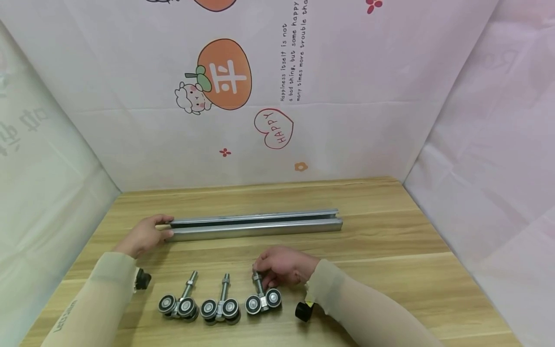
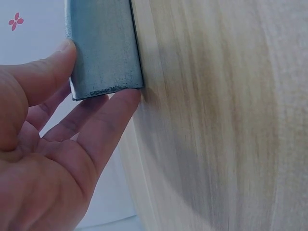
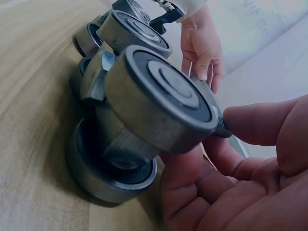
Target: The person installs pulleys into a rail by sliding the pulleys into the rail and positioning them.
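A steel C-channel rail (image 1: pixel 256 229) lies across the table with its slot facing up. My left hand (image 1: pixel 146 235) grips its left end, thumb on one edge and fingertips at the cut end (image 2: pixel 108 72). Below the rail, three roller trolleys with threaded bolts sit in a row. My right hand (image 1: pixel 284 266) pinches the bolt of the rightmost roller trolley (image 1: pixel 262 301), whose wheels (image 3: pixel 163 96) point toward me. The middle trolley (image 1: pixel 220 308) and the left trolley (image 1: pixel 178 304) stand beside it, untouched, their bolts pointing away from me.
The wood-grain table (image 1: pixel 390 270) carries all the parts. A printed white cloth (image 1: pixel 338 120) hangs behind it, with more cloth on both sides. Each wrist wears a black camera, the right one (image 1: pixel 303 312) just right of the trolleys.
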Action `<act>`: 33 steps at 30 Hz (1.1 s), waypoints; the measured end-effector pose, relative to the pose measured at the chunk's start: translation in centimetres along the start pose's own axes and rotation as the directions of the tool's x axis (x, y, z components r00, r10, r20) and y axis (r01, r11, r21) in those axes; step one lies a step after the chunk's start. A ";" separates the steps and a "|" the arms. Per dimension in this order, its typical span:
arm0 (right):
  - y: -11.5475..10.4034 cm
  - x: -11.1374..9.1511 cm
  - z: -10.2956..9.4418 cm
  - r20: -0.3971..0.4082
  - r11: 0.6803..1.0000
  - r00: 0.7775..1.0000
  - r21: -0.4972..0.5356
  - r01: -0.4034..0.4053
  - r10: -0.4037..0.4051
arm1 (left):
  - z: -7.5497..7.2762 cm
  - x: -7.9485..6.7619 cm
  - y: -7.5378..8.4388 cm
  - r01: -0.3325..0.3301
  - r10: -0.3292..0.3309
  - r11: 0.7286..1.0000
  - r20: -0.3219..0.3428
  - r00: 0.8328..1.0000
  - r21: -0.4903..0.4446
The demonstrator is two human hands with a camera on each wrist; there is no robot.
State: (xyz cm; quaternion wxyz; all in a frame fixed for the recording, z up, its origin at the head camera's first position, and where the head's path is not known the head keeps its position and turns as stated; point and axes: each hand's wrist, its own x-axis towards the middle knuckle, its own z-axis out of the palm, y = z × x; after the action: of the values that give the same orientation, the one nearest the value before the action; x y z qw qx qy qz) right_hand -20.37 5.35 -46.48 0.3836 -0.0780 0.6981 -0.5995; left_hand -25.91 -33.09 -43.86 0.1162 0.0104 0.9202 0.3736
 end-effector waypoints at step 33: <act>-0.5 -0.6 -2.0 -0.086 0.993 0.994 -0.100 0.064 -0.073 | 0.0 0.3 -0.2 0.006 -0.006 0.999 0.011 1.000 -0.043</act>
State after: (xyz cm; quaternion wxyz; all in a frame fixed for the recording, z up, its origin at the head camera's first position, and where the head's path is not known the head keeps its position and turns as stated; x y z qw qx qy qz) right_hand -21.42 7.08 -45.83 0.3268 -0.0934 0.7397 -0.5807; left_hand -26.15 -33.21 -44.08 0.1224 0.0071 0.9113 0.3930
